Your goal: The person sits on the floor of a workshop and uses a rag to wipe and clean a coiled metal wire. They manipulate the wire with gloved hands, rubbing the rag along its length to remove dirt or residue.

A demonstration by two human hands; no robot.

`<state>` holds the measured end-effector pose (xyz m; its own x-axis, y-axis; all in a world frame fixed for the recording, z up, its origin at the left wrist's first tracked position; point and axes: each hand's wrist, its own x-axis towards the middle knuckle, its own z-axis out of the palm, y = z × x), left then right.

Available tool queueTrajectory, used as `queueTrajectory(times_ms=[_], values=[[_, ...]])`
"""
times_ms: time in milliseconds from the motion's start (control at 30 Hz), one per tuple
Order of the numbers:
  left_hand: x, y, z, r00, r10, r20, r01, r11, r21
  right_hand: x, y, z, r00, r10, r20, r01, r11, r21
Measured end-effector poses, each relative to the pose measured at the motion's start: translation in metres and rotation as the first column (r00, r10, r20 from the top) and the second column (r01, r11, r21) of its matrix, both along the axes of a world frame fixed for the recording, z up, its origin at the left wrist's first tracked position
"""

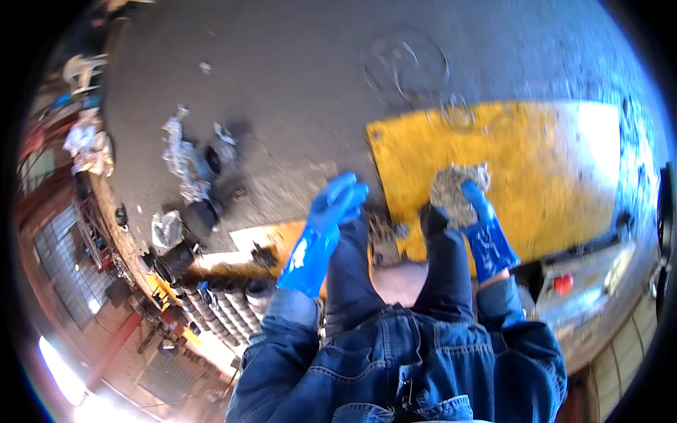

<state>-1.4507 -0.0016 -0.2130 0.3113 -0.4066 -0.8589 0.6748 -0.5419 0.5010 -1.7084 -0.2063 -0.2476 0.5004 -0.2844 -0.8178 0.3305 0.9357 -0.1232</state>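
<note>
My left hand, in a long blue rubber glove, hangs over my left knee with its fingers stretched out. It holds nothing that I can see. My right hand, gloved the same way, grips the near right edge of a flat, rough grey wad, perhaps a rag or a pad; some of its fingers are hidden. Beneath the wad lies a scuffed yellow panel, with a bright glare near its far right corner. The wad is over the panel's left part.
Thin wire loops lie beyond the panel on the dark surface. Crumpled clear plastic and black round parts are at the left. Dark ribbed cylinders sit lower left; a red knob is on a metal box at right.
</note>
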Motion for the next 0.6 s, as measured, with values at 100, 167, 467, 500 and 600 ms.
queueTrajectory(times_ms=[100,167,467,500,600], values=[[-0.007,-0.02,-0.068,0.997,-0.02,-0.07,0.026,0.996,0.085,-0.026,0.013,-0.078,0.986,-0.153,-0.063,0.159,0.982,0.097],[-0.011,-0.026,-0.096,0.998,-0.025,-0.066,0.033,0.991,0.126,-0.04,0.015,-0.11,0.993,-0.06,-0.106,0.068,0.995,0.072],[-0.047,0.024,-0.225,0.99,-0.009,-0.14,0.034,0.984,0.176,-0.031,0.072,-0.224,0.984,0.13,-0.122,-0.134,0.991,-0.027],[-0.051,0.029,-0.233,0.991,-0.021,-0.129,0.043,0.983,0.177,-0.031,0.072,-0.235,0.98,0.178,-0.087,-0.18,0.984,-0.014],[-0.056,0.051,-0.254,0.997,0.038,-0.071,-0.027,0.987,0.159,-0.026,0.073,-0.243,0.978,0.199,-0.059,-0.2,0.98,-0.012]])
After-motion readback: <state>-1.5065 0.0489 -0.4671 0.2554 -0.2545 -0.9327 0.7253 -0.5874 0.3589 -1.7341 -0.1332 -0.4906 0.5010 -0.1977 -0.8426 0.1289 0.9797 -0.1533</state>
